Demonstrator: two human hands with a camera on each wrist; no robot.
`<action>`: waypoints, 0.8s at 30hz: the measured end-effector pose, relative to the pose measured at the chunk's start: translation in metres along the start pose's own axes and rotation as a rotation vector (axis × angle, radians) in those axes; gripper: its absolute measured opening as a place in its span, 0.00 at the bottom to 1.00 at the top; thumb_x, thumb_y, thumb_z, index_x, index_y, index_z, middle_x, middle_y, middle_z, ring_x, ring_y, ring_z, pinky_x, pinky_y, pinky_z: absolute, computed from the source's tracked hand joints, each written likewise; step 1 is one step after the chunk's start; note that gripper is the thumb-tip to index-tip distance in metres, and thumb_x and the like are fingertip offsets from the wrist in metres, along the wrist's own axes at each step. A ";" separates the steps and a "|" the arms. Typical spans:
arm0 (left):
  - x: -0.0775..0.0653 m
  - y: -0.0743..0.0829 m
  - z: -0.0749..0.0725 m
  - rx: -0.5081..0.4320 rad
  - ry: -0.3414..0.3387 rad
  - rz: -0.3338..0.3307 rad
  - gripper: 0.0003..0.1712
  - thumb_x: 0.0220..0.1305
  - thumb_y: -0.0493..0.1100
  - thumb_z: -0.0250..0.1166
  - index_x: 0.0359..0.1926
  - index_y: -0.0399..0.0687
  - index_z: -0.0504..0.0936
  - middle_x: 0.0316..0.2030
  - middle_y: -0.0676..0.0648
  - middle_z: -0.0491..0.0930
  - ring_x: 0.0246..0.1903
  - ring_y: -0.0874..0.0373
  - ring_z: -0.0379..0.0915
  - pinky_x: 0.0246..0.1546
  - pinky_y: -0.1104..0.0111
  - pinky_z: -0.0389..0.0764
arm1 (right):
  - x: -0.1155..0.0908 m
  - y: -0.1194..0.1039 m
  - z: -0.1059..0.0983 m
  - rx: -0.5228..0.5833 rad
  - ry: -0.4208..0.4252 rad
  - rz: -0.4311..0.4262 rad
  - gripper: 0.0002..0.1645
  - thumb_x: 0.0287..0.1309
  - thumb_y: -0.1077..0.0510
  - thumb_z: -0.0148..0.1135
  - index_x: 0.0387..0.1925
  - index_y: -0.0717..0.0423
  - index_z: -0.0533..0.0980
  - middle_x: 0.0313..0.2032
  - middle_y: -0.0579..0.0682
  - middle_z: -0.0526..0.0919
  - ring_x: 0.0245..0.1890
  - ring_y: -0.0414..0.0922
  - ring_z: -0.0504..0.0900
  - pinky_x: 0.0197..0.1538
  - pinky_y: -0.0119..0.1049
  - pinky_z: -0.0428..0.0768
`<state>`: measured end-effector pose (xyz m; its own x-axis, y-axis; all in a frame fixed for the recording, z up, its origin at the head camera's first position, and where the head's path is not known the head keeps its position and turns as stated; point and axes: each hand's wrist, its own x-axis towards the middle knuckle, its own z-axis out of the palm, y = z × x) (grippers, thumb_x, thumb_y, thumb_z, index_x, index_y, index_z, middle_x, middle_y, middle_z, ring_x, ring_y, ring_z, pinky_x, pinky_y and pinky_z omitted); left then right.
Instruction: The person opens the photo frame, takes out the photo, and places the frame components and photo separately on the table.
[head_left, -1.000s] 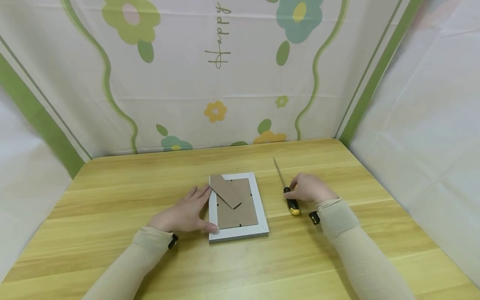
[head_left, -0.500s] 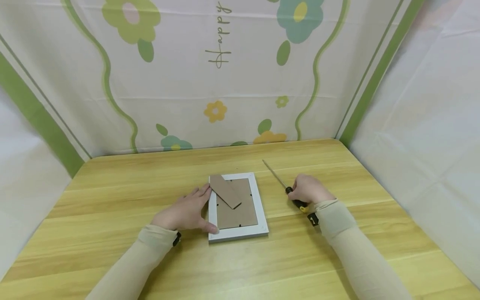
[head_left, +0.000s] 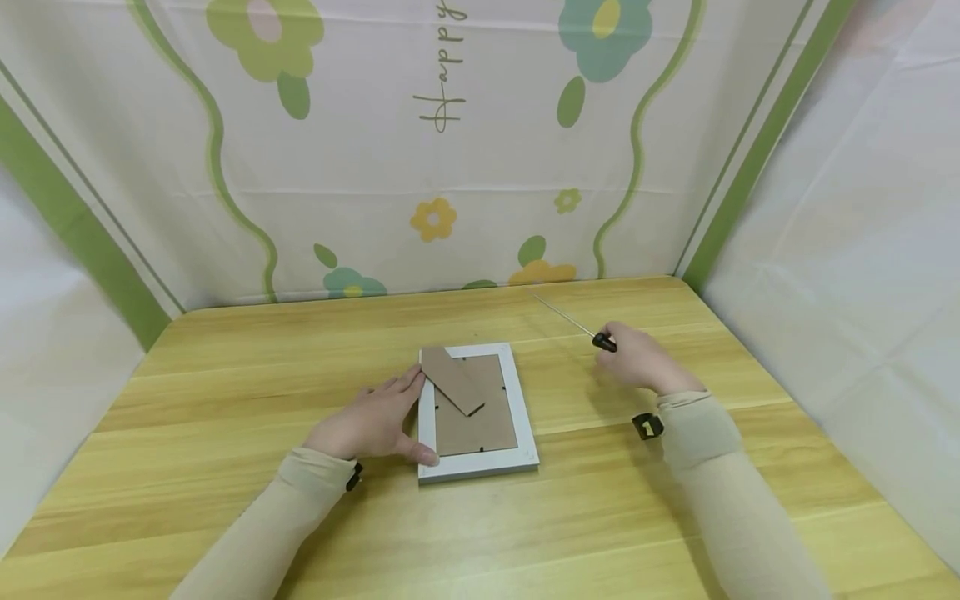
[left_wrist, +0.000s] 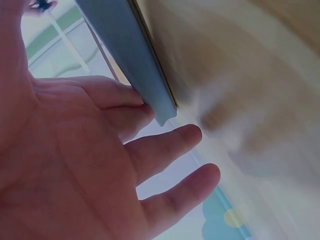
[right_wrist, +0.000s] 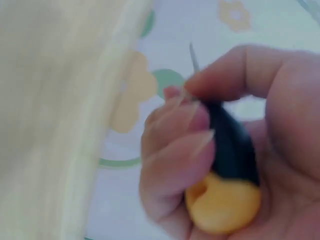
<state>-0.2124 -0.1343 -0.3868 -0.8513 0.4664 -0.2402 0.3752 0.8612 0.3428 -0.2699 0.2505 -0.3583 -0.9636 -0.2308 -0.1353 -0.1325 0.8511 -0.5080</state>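
Note:
A white picture frame (head_left: 523, 421) lies back side up on the table, its brown backing board (head_left: 491, 429) held in by small black tabs. A slanted brown easel leg (head_left: 452, 385) lies across the board. My left hand (head_left: 367, 425) rests along the frame's left side, thumb on the near corner and fingertips at the far edge; the left wrist view shows its fingers fairly straight. My right hand (head_left: 641, 358) grips a screwdriver (right_wrist: 232, 145) by its black and yellow handle above the table, right of the frame. The thin shaft points toward the back.
The wooden table (head_left: 225, 383) ends at a flowered cloth backdrop (head_left: 337, 167). Pale cloth (head_left: 847, 275) hangs on the right side too. A black wrist device (head_left: 648, 426) is worn at the right cuff.
The right hand closes its fingers round the screwdriver handle and raises it off the table, moving slightly back and right. Left hand and picture frame stay in place.

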 end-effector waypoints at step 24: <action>0.002 -0.001 0.001 0.045 0.009 -0.020 0.75 0.41 0.77 0.69 0.78 0.39 0.47 0.78 0.44 0.42 0.73 0.40 0.46 0.66 0.34 0.50 | -0.021 -0.032 -0.010 -0.091 -0.152 -0.481 0.09 0.69 0.58 0.60 0.48 0.46 0.79 0.39 0.41 0.82 0.36 0.40 0.77 0.43 0.40 0.77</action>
<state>-0.2142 -0.1344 -0.3886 -0.8620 0.4476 -0.2382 0.3741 0.8785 0.2970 -0.2479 0.2324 -0.3310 -0.7448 -0.6666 -0.0297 -0.5791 0.6678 -0.4676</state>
